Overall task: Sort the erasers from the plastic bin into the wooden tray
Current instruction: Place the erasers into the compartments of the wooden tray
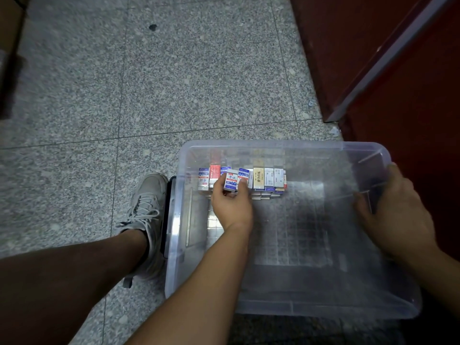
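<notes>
Grey speckled stone floor (99, 95) carries a clear plastic bin (273, 144) where the left hand (231, 205) pinches a small blue-and-white wrapped eraser (231, 181) from the row of erasers (268, 179) while the right hand (395, 210) grips the bin's right rim, so the pick-up step seems under way and next calls for lifting it out toward the wooden tray, which is out of view.

erasers (268, 179) in bin (323, 307) (far-left part) | shoe (146, 207) left of bin | right hand (395, 210) on right wall

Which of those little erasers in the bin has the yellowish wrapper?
The gold eraser standing just right of the left hand, mid-row. Its wrapper is pale yellow; the others are blue-and-white or red.
</notes>
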A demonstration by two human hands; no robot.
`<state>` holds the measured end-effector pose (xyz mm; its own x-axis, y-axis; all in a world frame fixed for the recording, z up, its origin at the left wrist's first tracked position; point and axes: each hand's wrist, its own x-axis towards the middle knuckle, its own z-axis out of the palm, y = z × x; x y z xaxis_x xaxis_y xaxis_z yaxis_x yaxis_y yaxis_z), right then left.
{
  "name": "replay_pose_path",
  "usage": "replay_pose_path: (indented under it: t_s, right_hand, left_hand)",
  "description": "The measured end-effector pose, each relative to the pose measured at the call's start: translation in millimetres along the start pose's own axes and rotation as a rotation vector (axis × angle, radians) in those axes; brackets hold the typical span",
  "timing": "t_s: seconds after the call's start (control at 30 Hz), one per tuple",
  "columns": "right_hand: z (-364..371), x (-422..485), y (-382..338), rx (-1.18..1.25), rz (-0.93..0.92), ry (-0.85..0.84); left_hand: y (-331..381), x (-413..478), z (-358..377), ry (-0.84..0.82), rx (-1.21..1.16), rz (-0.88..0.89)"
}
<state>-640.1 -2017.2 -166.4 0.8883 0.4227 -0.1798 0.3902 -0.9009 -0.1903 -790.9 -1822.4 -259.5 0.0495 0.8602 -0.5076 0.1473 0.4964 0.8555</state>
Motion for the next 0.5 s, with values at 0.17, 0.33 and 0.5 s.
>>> replay_pose_path:
  t_s: [0.17, 0.33, 0.5]
  right_hand:
    - [0, 0, 0, 0.003, -0.013, -0.004]
    - [-2, -2, -2, 0.01, -0.016, 0.004]
    - [-8, -4, -6, 0.018, -0.003, -0.026]
  left_hand:
    - [7, 2, -10, -0.023, -0.028, 0.008]
    - [23, -3, -21, -0.104, 0.01, 0.041]
    - [44, -17, -32, -0.2, 0.097, 0.104]
